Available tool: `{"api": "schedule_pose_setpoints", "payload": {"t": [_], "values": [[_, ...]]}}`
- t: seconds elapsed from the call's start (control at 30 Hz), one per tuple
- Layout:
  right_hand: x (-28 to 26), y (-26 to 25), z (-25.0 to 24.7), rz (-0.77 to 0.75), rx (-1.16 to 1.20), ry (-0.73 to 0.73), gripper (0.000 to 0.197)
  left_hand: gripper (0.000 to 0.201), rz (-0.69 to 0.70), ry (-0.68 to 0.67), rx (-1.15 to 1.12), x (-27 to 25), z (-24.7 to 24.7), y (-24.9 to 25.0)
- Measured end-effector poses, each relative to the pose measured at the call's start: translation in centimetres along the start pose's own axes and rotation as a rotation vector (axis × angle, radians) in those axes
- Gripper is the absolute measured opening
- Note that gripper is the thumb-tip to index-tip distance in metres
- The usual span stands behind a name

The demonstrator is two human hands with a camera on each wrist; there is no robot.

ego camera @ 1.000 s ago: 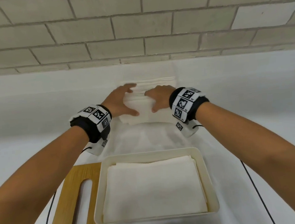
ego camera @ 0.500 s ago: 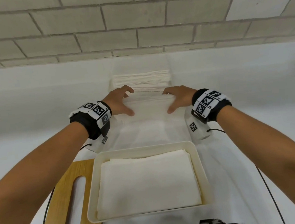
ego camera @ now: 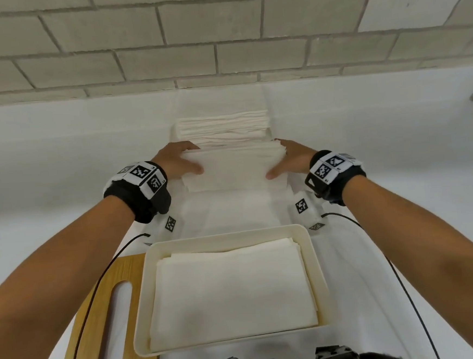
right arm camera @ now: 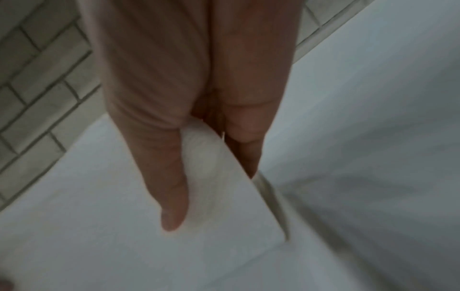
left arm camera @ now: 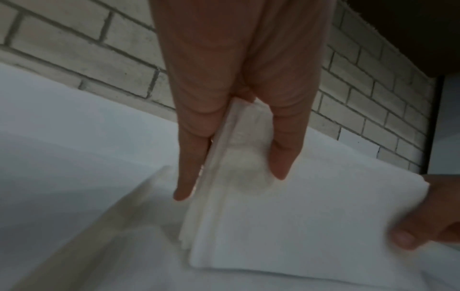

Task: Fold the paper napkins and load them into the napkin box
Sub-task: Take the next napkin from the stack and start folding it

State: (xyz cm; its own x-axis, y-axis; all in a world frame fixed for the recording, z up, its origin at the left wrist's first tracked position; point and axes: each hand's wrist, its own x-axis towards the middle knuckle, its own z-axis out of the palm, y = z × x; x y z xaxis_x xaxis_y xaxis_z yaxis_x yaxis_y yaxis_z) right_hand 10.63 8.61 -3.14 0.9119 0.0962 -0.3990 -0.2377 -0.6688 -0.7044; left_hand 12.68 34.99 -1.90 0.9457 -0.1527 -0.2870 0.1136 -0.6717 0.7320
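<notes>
From the head camera, the left hand [ego camera: 178,162] and the right hand [ego camera: 291,158] each pinch one end of a wad of folded napkins [ego camera: 233,168], thumb on top and fingers under. The wad is up off the white counter [ego camera: 58,153], near the back edge, just in front of the tall napkin pile [ego camera: 223,129]. The napkin box [ego camera: 228,235] sits by the front edge and already has napkins lying flat in it. The wooden lid [ego camera: 79,319] lies beside the box on its left. The wrist bands [ego camera: 141,174] show only black-and-white square codes, with tiny letters too small to read.

From the left wrist camera, the thumb [left arm camera: 286,137] sits on top of the wad and a finger [left arm camera: 191,157] goes under its edge. The layers fan out a little there. I think they could slide apart or drop if the squeeze gets loose.

From the right wrist camera, the hand [right arm camera: 194,118] holds the other end in the same pinch. The picture is blurry. The wad looks about as wide as the box, so I think a corner could catch on the rim and crumple. There are no words here.
</notes>
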Motion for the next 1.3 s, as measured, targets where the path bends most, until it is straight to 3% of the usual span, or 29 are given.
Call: {"api": "schedule_pose_setpoints", "payload": {"t": [0.17,0.3,0.37,0.47,0.57,0.73,0.97,1.1,1.2,1.3], "values": [[-0.1,-0.2,0.3,-0.053,0.204,0.067,0.071,0.063,-0.003,0.038,0.002,0.1,0.1,-0.9],[0.1,0.8,0.5,-0.029,0.284,0.040,0.072,0.086,-0.086,0.059,-0.223,-0.1,-0.3,-1.7],[-0.1,0.4,0.9,-0.022,0.318,0.012,0.058,0.086,-0.111,0.039,-0.292,-0.3,0.1,-1.7],[0.0,-0.3,1.3,-0.050,0.339,0.014,0.064,0.082,-0.111,0.034,-0.328,-0.2,0.6,-1.8],[0.1,0.1,0.9,-0.051,0.383,0.055,0.070,0.066,-0.138,0.062,-0.439,0.1,0.2,-2.5],[1.0,0.8,1.4,-0.049,0.305,0.022,0.063,0.036,-0.164,-0.159,-0.450,-0.4,0.5,-2.0],[0.3,0.1,0.8,-0.126,0.445,0.086,0.055,0.049,0.026,-0.159,-0.487,-0.4,-0.8,-2.2],[0.2,0.7,1.4,-0.125,0.334,0.012,0.056,0.056,0.015,-0.184,-0.309,-0.4,-0.8,-4.1],[0.5,0.7,1.7,-0.115,0.322,-0.023,0.056,0.079,0.007,-0.259,-0.239,-0.8,-0.5,-4.6],[0.7,0.6,1.5,-0.091,0.242,-0.059,0.061,0.067,-0.028,-0.173,-0.195,-0.5,-0.1,-4.5]]}}
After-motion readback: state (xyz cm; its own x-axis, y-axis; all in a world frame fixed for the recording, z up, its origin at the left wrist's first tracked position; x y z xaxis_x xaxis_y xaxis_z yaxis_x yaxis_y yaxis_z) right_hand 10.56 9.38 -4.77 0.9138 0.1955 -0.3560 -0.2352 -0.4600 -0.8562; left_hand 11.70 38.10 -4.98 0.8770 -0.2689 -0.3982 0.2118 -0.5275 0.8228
